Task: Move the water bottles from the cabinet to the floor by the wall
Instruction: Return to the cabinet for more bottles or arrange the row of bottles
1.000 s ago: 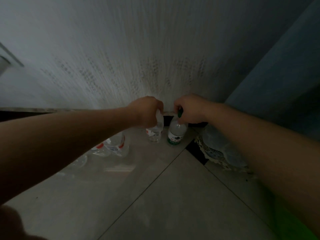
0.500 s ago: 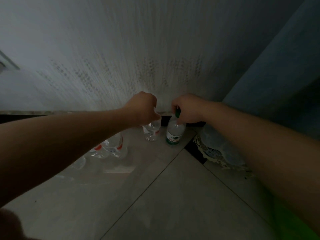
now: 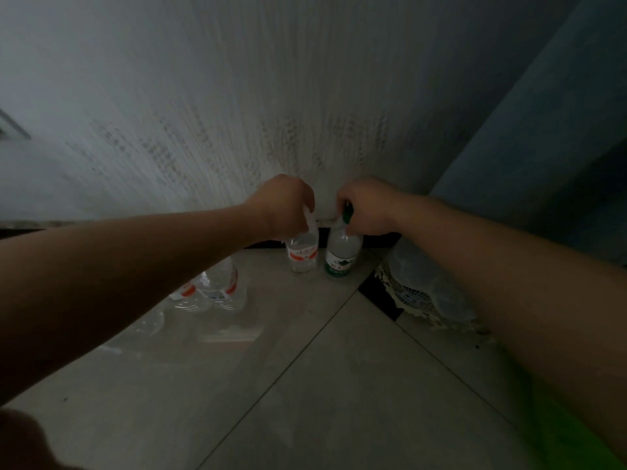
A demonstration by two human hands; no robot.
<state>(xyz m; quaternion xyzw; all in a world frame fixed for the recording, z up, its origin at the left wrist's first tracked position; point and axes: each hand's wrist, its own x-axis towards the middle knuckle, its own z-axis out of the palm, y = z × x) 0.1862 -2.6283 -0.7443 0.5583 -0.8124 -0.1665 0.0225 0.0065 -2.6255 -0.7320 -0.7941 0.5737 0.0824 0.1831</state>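
Two small water bottles stand upright side by side on the tiled floor, close against the white wall (image 3: 237, 113). The red-labelled bottle (image 3: 302, 254) is on the left, and my left hand (image 3: 283, 208) is closed over its top. To its right is the green-labelled bottle (image 3: 341, 256) with a green cap, whose neck my right hand (image 3: 368, 208) grips. Both bottle bases look to rest on the floor. Further left, several more red-labelled bottles (image 3: 217, 288) stand along the wall, partly hidden behind my left forearm.
A large clear water jug (image 3: 427, 290) on a lace mat sits in the corner to the right, under my right forearm. A blue-grey panel (image 3: 543, 147) rises on the right. Pale floor tiles (image 3: 305, 385) stretch toward me.
Both hands with their bottles have shifted slightly toward the wall and settled lower; the grips are unchanged.
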